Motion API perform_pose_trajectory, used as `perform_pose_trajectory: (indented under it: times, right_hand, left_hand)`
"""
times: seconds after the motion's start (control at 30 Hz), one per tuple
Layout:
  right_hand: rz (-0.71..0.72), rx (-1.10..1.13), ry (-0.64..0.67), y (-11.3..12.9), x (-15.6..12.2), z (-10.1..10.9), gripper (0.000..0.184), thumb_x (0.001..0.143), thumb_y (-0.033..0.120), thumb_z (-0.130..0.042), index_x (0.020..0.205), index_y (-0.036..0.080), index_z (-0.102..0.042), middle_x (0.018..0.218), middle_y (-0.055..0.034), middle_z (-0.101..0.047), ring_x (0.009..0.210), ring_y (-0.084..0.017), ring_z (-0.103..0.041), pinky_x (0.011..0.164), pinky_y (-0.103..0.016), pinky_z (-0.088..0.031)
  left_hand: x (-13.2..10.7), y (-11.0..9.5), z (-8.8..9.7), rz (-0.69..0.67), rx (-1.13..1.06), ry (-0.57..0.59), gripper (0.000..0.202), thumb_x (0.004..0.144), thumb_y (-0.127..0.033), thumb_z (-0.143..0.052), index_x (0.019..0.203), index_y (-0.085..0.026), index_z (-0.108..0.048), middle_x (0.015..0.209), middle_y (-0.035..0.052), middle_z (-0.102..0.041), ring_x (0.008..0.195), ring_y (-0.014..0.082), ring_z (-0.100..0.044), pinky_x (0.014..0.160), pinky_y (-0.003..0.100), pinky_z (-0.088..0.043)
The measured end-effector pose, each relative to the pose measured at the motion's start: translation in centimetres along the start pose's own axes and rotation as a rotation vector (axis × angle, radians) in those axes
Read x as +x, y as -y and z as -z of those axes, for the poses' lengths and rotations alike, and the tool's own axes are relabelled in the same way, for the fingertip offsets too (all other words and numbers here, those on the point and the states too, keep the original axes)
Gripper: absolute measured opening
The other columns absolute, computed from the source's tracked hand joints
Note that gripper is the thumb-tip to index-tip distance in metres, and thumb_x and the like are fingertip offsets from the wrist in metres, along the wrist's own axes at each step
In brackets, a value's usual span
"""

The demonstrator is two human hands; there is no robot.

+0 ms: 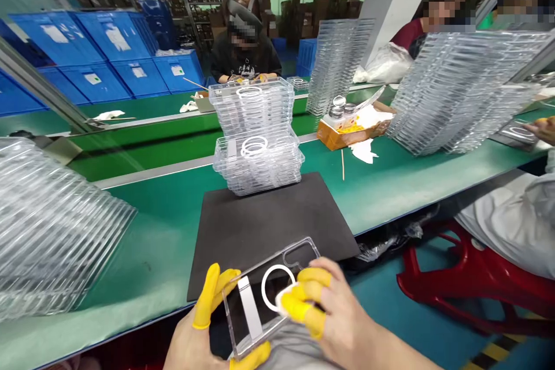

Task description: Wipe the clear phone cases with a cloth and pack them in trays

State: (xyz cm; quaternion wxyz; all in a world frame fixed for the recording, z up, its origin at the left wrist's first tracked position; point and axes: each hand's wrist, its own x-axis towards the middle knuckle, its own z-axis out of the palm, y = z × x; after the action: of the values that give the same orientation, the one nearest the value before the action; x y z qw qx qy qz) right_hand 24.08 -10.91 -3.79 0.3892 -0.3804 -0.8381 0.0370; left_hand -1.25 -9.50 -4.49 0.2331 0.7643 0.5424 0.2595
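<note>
My left hand grips a transparent phone case by its edges, with yellow finger cots on its fingers. A white ring sits inside the case. My right hand, also wearing yellow cots, presses a white cloth onto the case beside the ring. Part of the ring is hidden behind the cloth and fingers. Both hands are above the near edge of a black foam mat, and the case overlaps that edge. A stack of similar ringed cases stands beyond the mat.
Tall stacks of transparent cases stand at left and right on the green bench. An orange tray holds small bottles. A co-worker's hand is at right, with a red stool below. Another worker sits opposite.
</note>
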Motion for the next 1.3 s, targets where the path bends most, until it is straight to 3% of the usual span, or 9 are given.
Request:
perform_pose_trajectory:
  times: [0.1, 0.23, 0.33, 0.43, 0.63, 0.93, 1.07, 1.2, 1.3]
  right_hand:
    - [-0.11, -0.164, -0.124, -2.1, -2.1, 1.6, 0.032, 0.085, 0.0, -0.048, 0.106, 0.017, -0.065, 0.094, -0.007, -0.061, 0.095, -0.021, -0.054, 0.096, -0.047, -0.037]
    - [-0.234, -0.114, -0.186, -3.1, -3.6, 1.6, 0.034, 0.085, 0.0, -0.053, 0.11, 0.019, -0.065, 0.095, -0.0078, -0.058, 0.095, -0.023, -0.054, 0.091, -0.049, -0.042]
    - [-0.458, 0.091, -0.272, -3.4, -4.1, 1.3, 0.026, 0.088, 0.009, -0.06, 0.107, 0.025, -0.069, 0.097, -0.0055, -0.059, 0.095, -0.021, -0.057, 0.085, -0.039, -0.048]
    - [-0.702, 0.407, -0.479, -4.5, -3.9, 1.4, 0.02, 0.083, 0.019, -0.07, 0.1, 0.029, -0.072, 0.1, -0.0025, -0.063, 0.092, -0.018, -0.062, 0.081, -0.031, -0.053]
    - [-0.864, 0.786, -0.716, -7.5, -0.8, 1.9, 0.026, 0.063, 0.029, -0.088, 0.086, 0.028, -0.077, 0.09, -0.0006, -0.072, 0.087, -0.018, -0.067, 0.081, -0.025, -0.055]
    - [-0.83, 0.853, -0.571, -9.6, 4.1, -0.3, 0.026, 0.065, 0.041, -0.085, 0.084, 0.026, -0.077, 0.088, -0.004, -0.073, 0.087, -0.023, -0.067, 0.08, -0.035, -0.054]
    - [-0.826, 0.835, -0.521, -10.0, 4.2, -0.9, 0.028, 0.062, 0.038, -0.086, 0.084, 0.025, -0.077, 0.091, -0.0046, -0.073, 0.085, -0.023, -0.066, 0.081, -0.036, -0.053]
    - [-0.811, 0.809, -0.473, -10.4, 3.6, -1.0, 0.027, 0.064, 0.037, -0.084, 0.087, 0.024, -0.077, 0.097, -0.0053, -0.072, 0.088, -0.023, -0.065, 0.084, -0.036, -0.053]
    - [-0.778, 0.788, -0.437, -10.8, 2.5, -0.9, 0.027, 0.065, 0.036, -0.083, 0.088, 0.023, -0.077, 0.099, -0.0065, -0.072, 0.092, -0.025, -0.065, 0.084, -0.033, -0.053]
  left_hand:
    - [-0.1, 0.5, 0.2, -0.044, 0.037, -0.002, 0.098, 0.063, -0.052, -0.081, 0.145, -0.027, -0.031, 0.078, -0.0014, -0.073, 0.063, 0.0261, -0.074, 0.075, 0.042, -0.063]
    - [0.0, 1.1, 0.0, -0.128, 0.037, -0.036, 0.105, 0.064, -0.05, -0.081, 0.148, -0.027, -0.025, 0.104, 0.0073, -0.073, 0.091, 0.031, -0.073, 0.081, 0.044, -0.061]
    - [0.0, 1.2, -0.2, -0.123, -0.021, -0.023, 0.108, 0.065, -0.05, -0.081, 0.151, -0.028, -0.018, 0.118, 0.0091, -0.069, 0.098, 0.0291, -0.072, 0.085, 0.042, -0.059]
    - [-0.2, 1.2, -0.3, -0.127, 0.003, -0.041, 0.109, 0.064, -0.05, -0.082, 0.15, -0.029, -0.02, 0.122, 0.0093, -0.067, 0.101, 0.0295, -0.071, 0.086, 0.041, -0.059]
    - [-0.8, 1.6, -0.7, -0.181, 0.063, -0.081, 0.096, 0.067, -0.055, -0.078, 0.146, -0.026, -0.032, 0.115, 0.0088, -0.07, 0.109, 0.0317, -0.067, 0.096, 0.043, -0.054]
    - [-1.4, 3.1, -1.2, -0.188, 0.13, -0.096, 0.102, 0.064, -0.051, -0.082, 0.147, -0.026, -0.029, 0.116, 0.0093, -0.068, 0.109, 0.0317, -0.067, 0.09, 0.039, -0.057]
    - [-1.2, 2.5, -0.8, -0.199, 0.164, -0.061, 0.105, 0.064, -0.05, -0.083, 0.149, -0.026, -0.027, 0.127, 0.0119, -0.063, 0.11, 0.0308, -0.066, 0.091, 0.037, -0.057]
    - [-1.3, 1.9, -0.6, -0.231, 0.206, -0.105, 0.104, 0.063, -0.051, -0.084, 0.148, -0.028, -0.03, 0.131, 0.0116, -0.061, 0.114, 0.0321, -0.064, 0.094, 0.036, -0.055]
    - [-1.4, 1.3, 1.0, -0.256, 0.217, -0.181, 0.086, 0.076, -0.044, -0.076, 0.148, -0.031, -0.032, 0.131, 0.0101, -0.062, 0.116, 0.0306, -0.063, 0.098, 0.036, -0.054]
